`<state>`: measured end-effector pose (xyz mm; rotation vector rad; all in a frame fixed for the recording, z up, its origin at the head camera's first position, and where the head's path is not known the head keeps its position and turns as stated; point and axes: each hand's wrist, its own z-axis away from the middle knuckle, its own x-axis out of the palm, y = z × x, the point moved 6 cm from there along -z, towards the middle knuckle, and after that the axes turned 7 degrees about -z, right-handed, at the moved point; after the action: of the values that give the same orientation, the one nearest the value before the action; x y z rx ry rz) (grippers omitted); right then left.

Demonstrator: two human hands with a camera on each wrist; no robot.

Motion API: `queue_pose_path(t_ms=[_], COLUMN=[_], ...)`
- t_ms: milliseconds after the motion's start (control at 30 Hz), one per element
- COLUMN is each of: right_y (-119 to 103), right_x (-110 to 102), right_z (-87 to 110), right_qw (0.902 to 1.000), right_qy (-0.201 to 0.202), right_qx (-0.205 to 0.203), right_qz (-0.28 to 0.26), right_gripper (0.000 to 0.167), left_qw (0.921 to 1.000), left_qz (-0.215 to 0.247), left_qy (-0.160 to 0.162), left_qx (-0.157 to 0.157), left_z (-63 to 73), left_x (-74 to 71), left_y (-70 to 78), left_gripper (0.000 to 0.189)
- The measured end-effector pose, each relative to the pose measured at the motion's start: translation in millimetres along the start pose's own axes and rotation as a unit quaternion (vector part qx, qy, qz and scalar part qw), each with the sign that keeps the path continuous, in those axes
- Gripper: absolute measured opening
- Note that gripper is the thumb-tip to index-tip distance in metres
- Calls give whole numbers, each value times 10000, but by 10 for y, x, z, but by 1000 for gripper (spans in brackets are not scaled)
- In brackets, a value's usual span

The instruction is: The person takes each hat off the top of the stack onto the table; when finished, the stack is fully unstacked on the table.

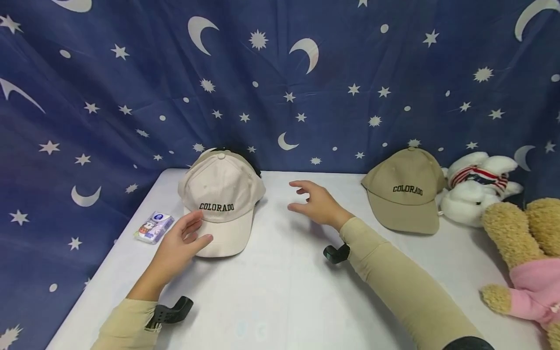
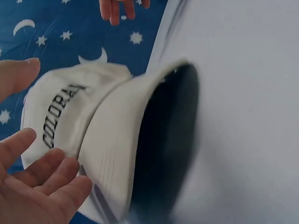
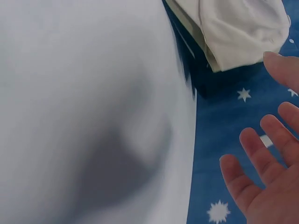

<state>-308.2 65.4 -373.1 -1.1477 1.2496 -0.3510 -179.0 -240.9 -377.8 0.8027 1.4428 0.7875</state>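
Observation:
A cream baseball cap (image 1: 223, 189) lettered COLORADO sits at the back left of the white table, brim toward me, with a dark edge of something showing behind it. My left hand (image 1: 179, 245) is at the left of its brim, fingers spread and loosely bent, holding nothing. In the left wrist view the fingertips overlap the cap's side (image 2: 70, 112). My right hand (image 1: 321, 204) hovers to the right of that cap, fingers apart and thumb out, with nothing in it. In the right wrist view the cap (image 3: 247, 32) is beyond the thumb.
A tan COLORADO cap (image 1: 407, 189) rests at the back right, beside a white plush toy (image 1: 472, 194) in stripes. Nearer on the right is a brown teddy bear in pink (image 1: 533, 282). A small printed tissue pack (image 1: 154, 227) lies at the left edge. A starry blue curtain (image 1: 280, 87) hangs behind.

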Motion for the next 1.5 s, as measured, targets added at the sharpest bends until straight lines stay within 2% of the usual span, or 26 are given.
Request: queue_pose_path(t_ms=[233, 367, 533, 700, 1033, 1167, 1500], right_y=[-117, -147, -205, -282, -323, -324, -368], right_x=[165, 273, 368, 449, 557, 563, 566], right_z=[-143, -235, -347, -425, -478, -481, -484], right_qw=[9999, 9998, 9998, 9995, 9980, 9977, 9993], right_qy=[-28, -132, -185, -287, -448, -418, -269], right_qx=[-112, -107, -111, -111, -67, -98, -224], right_qz=[-74, -61, -4, -96, -440, -522, -93], right_gripper=[62, 62, 60, 65, 69, 65, 60], left_qw=[9991, 9984, 9979, 9966, 9964, 9957, 9935], left_qz=[-247, -226, -136, -162, -215, -368, -591], left_qy=[277, 336, 185, 120, 83, 75, 82], left_qx=[-214, -394, -600, -796, -813, -842, -966], left_z=[-21, -51, -86, -104, -78, -89, -90], left_x=[-246, -321, -289, -239, -191, -163, -148], left_y=[-162, -289, -429, -505, -528, -537, -560], left_gripper=[75, 79, 80, 78, 78, 79, 80])
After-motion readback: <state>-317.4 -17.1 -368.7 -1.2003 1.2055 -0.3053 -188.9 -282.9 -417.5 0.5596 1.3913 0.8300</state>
